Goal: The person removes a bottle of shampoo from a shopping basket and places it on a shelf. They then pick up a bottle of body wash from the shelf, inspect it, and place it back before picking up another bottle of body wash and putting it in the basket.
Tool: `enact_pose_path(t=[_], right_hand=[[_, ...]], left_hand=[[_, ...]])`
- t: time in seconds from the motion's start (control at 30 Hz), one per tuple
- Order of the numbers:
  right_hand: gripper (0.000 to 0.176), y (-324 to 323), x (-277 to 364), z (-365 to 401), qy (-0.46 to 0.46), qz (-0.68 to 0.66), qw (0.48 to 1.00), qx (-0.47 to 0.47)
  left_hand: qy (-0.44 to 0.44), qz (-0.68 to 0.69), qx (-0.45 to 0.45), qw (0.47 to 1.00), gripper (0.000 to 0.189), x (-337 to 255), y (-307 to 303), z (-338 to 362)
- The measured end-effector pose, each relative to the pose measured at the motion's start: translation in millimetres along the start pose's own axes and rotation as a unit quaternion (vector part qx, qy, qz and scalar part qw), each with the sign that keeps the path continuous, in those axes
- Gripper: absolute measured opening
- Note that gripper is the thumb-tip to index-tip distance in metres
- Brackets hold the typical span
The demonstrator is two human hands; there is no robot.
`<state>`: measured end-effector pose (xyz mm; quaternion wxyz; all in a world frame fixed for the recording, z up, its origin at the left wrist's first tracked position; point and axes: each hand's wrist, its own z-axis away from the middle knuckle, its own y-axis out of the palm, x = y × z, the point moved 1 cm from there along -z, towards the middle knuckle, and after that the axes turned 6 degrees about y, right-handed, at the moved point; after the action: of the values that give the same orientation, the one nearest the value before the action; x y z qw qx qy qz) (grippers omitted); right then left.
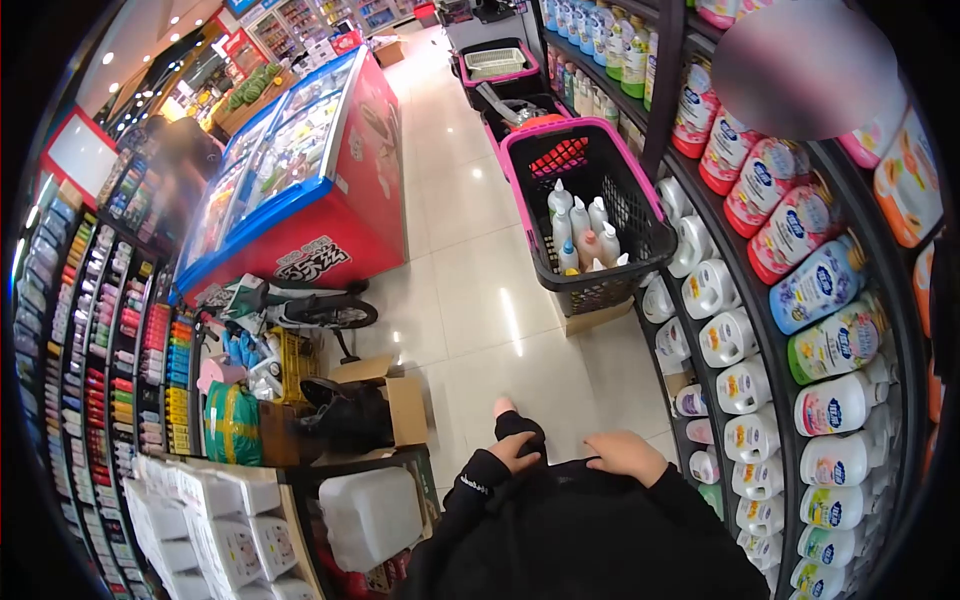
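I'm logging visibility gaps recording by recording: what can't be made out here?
All in the head view:
- Left hand and right hand: palm sides face away, so their grip is unclear.
- Bottles in the black basket: lower parts hidden by its wall and one another.
- Top-right shelf goods: partly covered by a round blur.
- Goods in the freezer: too small to identify.

Black mesh basket [600,298], pink-rimmed, is parked upright right beside the shelving [668,75], mostly white bottles [581,217] bunched inside, tops up!
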<state>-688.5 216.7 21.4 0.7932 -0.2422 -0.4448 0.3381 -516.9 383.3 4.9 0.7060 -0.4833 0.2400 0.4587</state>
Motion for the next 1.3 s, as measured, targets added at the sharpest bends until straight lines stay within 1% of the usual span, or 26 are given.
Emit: enact_pose_path(t=[0.03, 0.13, 0.17, 0.2, 0.27, 0.3, 0.37, 0.4, 0.47, 0.5, 0.53, 0.6, 0.63, 0.73, 0.87, 0.93, 0.97, 1.03, 1.17, 1.23, 1.27, 1.3], right_hand=[[0.033, -9.7, 6.7, -14.0, 0.017, 0.01, 1.0, -0.011], [0.034, -20.4, 28.3, -61.2, 0.041, 0.018, 0.998, -0.039], [0.035, -23.8, 35.8, -76.5, 0.043, 0.019, 0.998, -0.051], [0.035, -29.4, 49.1, -89.9, 0.045, 0.019, 0.998, -0.044], [0.035, -47.6, 79.9, -122.7, 0.031, 0.036, 0.999, 0.002], [0.035, -53.4, 91.6, -138.9, 0.029, 0.037, 0.999, 0.005], [0.033, -61.7, 113.7, -168.8, -0.022, -0.027, 0.999, 0.001], [0.033, -65.9, 121.8, -180.3, -0.019, -0.034, 0.999, 0.004], [0.03, -77.8, 133.7, -197.6, -0.056, -0.02, 0.997, -0.057], [0.028, -82.5, 137.2, -205.9, -0.055, -0.021, 0.997, -0.059], [0.028, -88.2, 139.1, -213.4, -0.045, -0.026, 0.997, -0.054], [0.026, -100.4, 139.6, -229.8, -0.01, 0.006, 1.0, 0.004], [0.024, -106.0, 139.0, -238.5, -0.01, 0.015, 1.0, -0.011], [0.024, -119.3, 134.0, -265.4, -0.02, -0.022, 0.997, -0.068], [0.025, -143.4, 128.6, -301.8, -0.031, -0.012, 0.998, -0.062], [0.025, -151.5, 122.5, -322.2, -0.058, -0.023, 0.996, -0.071], [0.025, -159.0, 120.2, -332.7, -0.06, -0.028, 0.995, -0.077], [0.026, -175.9, 114.9, -353.7, -0.053, -0.016, 0.997, -0.047], [0.026, -207.8, 102.1, -387.2, -0.053, -0.018, 0.996, -0.063], [0.026, -222.4, 94.5, -399.4, -0.049, -0.029, 0.995, -0.082], [0.026, -229.6, 91.0, -402.9, -0.044, -0.033, 0.995, -0.083], [0.026, -238.2, 87.8, -404.3, -0.031, -0.031, 0.995, -0.092]], left_hand=[[-0.011, -0.003, 0.003, 1.0, 0.054, 10.5, -13.7, -4.1], [0.004, 0.007, 0.011, 1.0, 0.054, 31.6, -66.3, -10.4], [0.006, -0.02, 0.005, 1.0, 0.055, 66.7, -71.8, -18.5], [0.004, -0.014, 0.006, 1.0, 0.055, 71.6, -86.9, -14.3], [-0.022, -0.052, -0.035, 0.998, 0.055, 78.3, -124.7, -7.2], [0.013, -0.053, -0.064, 0.996, 0.056, 88.3, -137.4, -2.7], [-0.012, -0.048, -0.061, 0.997, 0.056, 107.2, -163.2, 4.4], [-0.032, -0.043, -0.054, 0.997, 0.056, 115.5, -174.2, 8.3], [-0.045, -0.037, -0.047, 0.997, 0.057, 132.2, -192.3, 13.9], [-0.056, -0.032, -0.05, 0.997, 0.057, 139.7, -199.6, 14.7], [-0.055, -0.027, -0.039, 0.997, 0.057, 145.0, -204.8, 14.9], [-0.079, 0.0, -0.059, 0.995, 0.057, 154.4, -214.3, 13.9], [-0.08, 0.01, -0.06, 0.995, 0.057, 158.2, -218.9, 11.6], [-0.082, 0.028, -0.068, 0.994, 0.057, 159.1, -235.0, 1.0], [-0.088, 0.031, -0.066, 0.993, 0.058, 158.8, -263.2, -25.1], [-0.075, 0.036, -0.073, 0.994, 0.058, 165.8, -277.0, -40.7], [-0.076, 0.028, -0.071, 0.994, 0.058, 166.6, -286.3, -48.1], [-0.098, 0.048, -0.064, 0.992, 0.058, 167.0, -307.9, -64.7], [-0.109, 0.044, -0.041, 0.992, 0.058, 165.3, -351.9, -102.4], [-0.061, -0.027, -0.036, 0.997, 0.057, 167.0, -376.1, -128.8], [-0.06, -0.028, -0.03, 0.997, 0.057, 165.8, -385.5, -141.1], [-0.061, -0.024, -0.047, 0.997, 0.056, 157.9, -397.5, -154.0]])
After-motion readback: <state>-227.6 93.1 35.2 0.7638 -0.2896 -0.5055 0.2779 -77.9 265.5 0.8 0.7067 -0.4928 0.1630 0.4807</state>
